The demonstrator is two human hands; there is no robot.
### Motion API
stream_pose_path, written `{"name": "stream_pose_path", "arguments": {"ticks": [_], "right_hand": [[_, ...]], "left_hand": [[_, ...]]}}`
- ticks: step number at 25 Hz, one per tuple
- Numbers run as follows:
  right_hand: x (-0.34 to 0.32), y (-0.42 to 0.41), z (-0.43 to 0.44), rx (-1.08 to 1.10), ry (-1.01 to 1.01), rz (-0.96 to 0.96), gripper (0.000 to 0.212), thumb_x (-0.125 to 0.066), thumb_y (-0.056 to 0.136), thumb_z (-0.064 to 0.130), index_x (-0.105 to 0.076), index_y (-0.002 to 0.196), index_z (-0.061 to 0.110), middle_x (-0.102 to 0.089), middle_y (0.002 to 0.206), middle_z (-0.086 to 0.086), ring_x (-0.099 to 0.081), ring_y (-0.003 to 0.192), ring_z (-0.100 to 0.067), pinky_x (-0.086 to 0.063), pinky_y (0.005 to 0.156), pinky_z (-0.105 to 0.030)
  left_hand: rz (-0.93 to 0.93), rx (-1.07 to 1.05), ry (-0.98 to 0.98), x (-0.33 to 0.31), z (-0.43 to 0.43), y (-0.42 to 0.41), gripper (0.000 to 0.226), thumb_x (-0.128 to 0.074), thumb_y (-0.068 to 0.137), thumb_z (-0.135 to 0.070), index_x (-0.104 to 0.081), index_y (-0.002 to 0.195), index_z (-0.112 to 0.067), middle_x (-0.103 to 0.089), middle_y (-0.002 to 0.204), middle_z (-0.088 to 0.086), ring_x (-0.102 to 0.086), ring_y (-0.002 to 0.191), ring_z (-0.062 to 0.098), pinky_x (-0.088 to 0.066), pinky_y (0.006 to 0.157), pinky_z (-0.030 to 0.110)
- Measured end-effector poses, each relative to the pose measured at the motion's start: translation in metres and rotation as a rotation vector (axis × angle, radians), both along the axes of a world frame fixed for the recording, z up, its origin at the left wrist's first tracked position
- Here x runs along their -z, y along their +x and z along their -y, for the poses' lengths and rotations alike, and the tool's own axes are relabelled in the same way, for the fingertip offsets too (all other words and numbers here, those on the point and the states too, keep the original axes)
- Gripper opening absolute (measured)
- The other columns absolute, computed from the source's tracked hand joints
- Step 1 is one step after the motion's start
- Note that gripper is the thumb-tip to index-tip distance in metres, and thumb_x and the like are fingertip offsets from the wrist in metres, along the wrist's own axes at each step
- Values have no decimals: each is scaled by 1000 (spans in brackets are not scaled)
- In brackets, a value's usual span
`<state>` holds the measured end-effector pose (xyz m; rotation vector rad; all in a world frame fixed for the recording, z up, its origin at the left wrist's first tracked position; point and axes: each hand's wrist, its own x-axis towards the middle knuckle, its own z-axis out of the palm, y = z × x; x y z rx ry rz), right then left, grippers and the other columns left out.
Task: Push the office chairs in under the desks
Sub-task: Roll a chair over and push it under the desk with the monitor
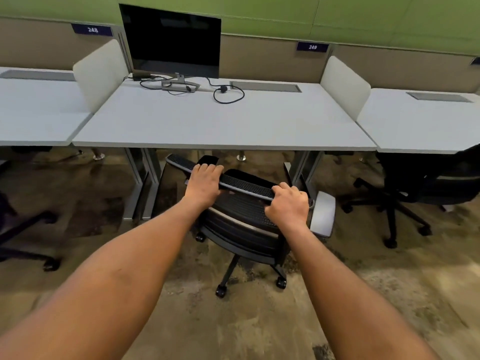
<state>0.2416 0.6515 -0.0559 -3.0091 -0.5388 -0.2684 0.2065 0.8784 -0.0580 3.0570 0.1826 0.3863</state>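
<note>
Chair [244, 211]: near the middle desk [223, 126], seat partly under, turned slightly left.
Left hand [204, 184]: fingers curled over backrest top, steering.
Right hand [288, 206]: clenched on same rail, squaring the push.
Far-right chair [426, 183]: not yet tucked.

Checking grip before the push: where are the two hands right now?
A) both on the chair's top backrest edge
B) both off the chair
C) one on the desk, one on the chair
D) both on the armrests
A: the left hand and right hand both curl over the top edge of the chair backrest, facing the desk.
</note>
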Motion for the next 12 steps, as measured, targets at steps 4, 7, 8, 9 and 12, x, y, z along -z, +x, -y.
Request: {"name": "stream_pose_path", "arguments": {"ticks": [4,7,8,9,12], "right_hand": [[6,-11,-4,39,33,47,35,-62,70,43,-68,101,28,-63,95,9,-59,91,-19,-39,81,-34],[7,-16,-5,35,32,74,35,-63,70,47,-69,99,30,-64,93,10,-59,88,-18,-39,80,-33],[7,-17,-5,32,23,82,36,-63,70,48,-69,100,30,-64,93,11,-59,88,-17,-39,81,-33],[6,-18,-5,27,14,91,37,-63,70,49,-69,101,30,-64,93,11,-59,88,-17,-39,81,-33],[5,-17,0,1,16,104,40,-65,71,48,-70,105,28,-66,95,9,-61,89,-19,-40,83,-33]], "left_hand": [[36,-9,-5,5,-1,-18,41,-63,83,-37,-48,116,-17,-58,113,3,-50,110,25,-31,109,41],[24,-12,-5,9,0,-25,45,-62,84,-31,-44,123,-14,-55,117,4,-47,114,25,-28,112,42],[34,-15,4,11,0,-27,45,-61,85,-28,-43,124,-14,-54,117,5,-47,113,25,-28,112,41],[50,-20,13,12,0,-28,44,-61,85,-24,-43,124,-14,-54,116,5,-47,112,25,-29,110,41],[77,-34,11,15,2,-31,38,-60,85,-22,-45,118,-15,-56,111,4,-49,104,23,-34,101,38]]}}
